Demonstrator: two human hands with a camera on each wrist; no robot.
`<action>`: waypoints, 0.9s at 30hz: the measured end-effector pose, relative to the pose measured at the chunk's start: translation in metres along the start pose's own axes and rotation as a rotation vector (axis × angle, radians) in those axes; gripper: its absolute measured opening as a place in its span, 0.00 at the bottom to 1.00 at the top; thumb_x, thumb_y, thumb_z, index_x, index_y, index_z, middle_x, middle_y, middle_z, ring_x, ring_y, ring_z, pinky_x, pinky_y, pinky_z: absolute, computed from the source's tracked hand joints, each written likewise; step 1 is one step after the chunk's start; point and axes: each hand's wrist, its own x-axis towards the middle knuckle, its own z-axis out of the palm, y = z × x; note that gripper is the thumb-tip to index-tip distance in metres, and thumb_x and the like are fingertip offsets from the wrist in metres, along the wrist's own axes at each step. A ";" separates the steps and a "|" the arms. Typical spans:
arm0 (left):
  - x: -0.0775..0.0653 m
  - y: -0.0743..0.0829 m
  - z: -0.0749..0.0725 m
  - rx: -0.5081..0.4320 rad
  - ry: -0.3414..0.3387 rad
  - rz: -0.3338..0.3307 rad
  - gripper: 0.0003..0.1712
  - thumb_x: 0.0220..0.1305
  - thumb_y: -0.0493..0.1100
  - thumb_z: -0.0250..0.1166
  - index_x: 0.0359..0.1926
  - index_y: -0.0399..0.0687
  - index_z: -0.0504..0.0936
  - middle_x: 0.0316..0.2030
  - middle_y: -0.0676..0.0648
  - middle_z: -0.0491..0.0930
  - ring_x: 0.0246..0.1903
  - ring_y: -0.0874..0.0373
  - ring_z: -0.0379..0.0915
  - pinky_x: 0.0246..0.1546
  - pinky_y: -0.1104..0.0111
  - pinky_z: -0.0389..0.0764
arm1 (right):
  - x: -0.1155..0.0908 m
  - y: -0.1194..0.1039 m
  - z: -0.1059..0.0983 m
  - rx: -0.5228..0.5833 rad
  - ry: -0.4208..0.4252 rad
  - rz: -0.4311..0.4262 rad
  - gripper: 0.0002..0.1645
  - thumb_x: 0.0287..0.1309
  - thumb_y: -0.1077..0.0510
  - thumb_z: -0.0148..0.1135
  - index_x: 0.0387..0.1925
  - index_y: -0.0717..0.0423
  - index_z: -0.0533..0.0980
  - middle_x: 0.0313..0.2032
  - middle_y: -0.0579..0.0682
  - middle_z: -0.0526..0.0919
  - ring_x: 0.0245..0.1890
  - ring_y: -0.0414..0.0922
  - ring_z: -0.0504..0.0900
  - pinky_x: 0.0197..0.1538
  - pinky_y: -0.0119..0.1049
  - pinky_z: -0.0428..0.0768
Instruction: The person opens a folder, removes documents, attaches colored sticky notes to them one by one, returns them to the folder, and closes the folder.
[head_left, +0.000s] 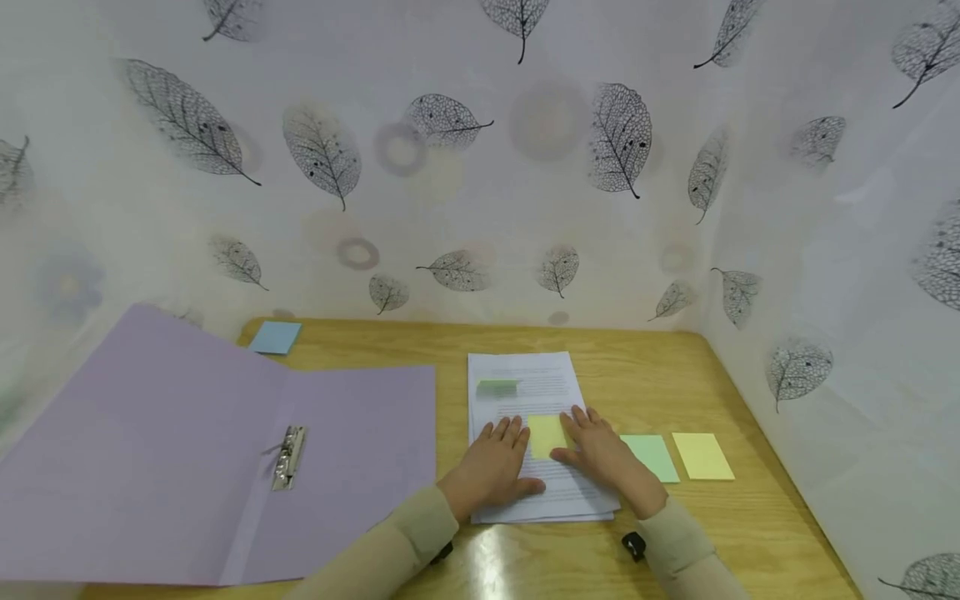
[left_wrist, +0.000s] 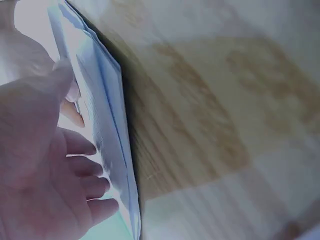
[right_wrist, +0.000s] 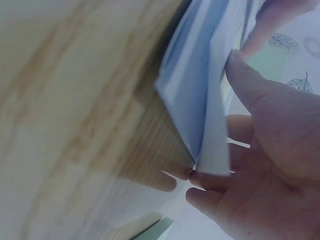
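A stack of printed sheets (head_left: 570, 500) lies on the table, with a yellow sticky note (head_left: 544, 437) on its top page. My left hand (head_left: 491, 462) rests on the page, fingers extended, at the note's left edge. From the other side my right hand (head_left: 603, 457) touches the note's right edge with straight fingers. Higher on the page sits a green sticky note (head_left: 498, 388). In the left wrist view, the stack (left_wrist: 102, 90) is seen edge-on beside the left hand (left_wrist: 45, 165). A lower sheet corner (right_wrist: 192, 100) lifts slightly near the right hand (right_wrist: 270, 150).
An open purple lever-arch folder (head_left: 360, 442) with a metal clip (head_left: 288, 458) covers the left of the table. Behind it lies a blue sticky pad (head_left: 276, 337). Green (head_left: 651, 458) and yellow (head_left: 702, 456) pads lie at right. Leaf-patterned curtains surround the wooden table (head_left: 637, 375).
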 end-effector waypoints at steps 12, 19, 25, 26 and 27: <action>-0.022 0.008 -0.005 -0.068 -0.037 0.122 0.62 0.64 0.83 0.54 0.83 0.44 0.57 0.83 0.40 0.52 0.83 0.45 0.51 0.81 0.52 0.61 | 0.000 0.002 -0.001 0.036 0.017 -0.002 0.45 0.69 0.42 0.67 0.73 0.71 0.68 0.74 0.77 0.64 0.74 0.78 0.62 0.71 0.73 0.68; -0.028 0.005 0.002 -0.070 0.011 0.178 0.58 0.67 0.82 0.52 0.81 0.46 0.62 0.82 0.40 0.56 0.81 0.46 0.55 0.81 0.55 0.61 | 0.001 0.005 -0.007 0.091 -0.001 0.008 0.45 0.72 0.41 0.64 0.74 0.70 0.67 0.75 0.76 0.62 0.76 0.77 0.59 0.73 0.72 0.65; -0.026 -0.003 0.007 -0.174 0.080 0.225 0.44 0.76 0.73 0.51 0.77 0.48 0.70 0.76 0.40 0.68 0.76 0.47 0.67 0.76 0.56 0.70 | -0.006 0.016 -0.020 0.211 0.067 0.016 0.40 0.81 0.43 0.52 0.76 0.70 0.63 0.76 0.75 0.61 0.77 0.74 0.59 0.75 0.73 0.60; -0.026 -0.004 0.006 -0.185 0.109 0.237 0.41 0.77 0.70 0.53 0.76 0.48 0.72 0.74 0.41 0.72 0.73 0.48 0.72 0.73 0.57 0.74 | -0.008 0.017 -0.023 0.219 0.091 0.011 0.39 0.81 0.44 0.51 0.76 0.70 0.64 0.75 0.76 0.62 0.77 0.74 0.59 0.75 0.73 0.61; -0.026 -0.005 0.006 -0.196 0.143 0.246 0.38 0.78 0.67 0.54 0.74 0.47 0.75 0.71 0.42 0.77 0.69 0.50 0.76 0.70 0.59 0.78 | -0.010 0.019 -0.026 0.226 0.115 0.005 0.37 0.82 0.46 0.51 0.75 0.70 0.65 0.75 0.76 0.64 0.76 0.75 0.60 0.75 0.74 0.61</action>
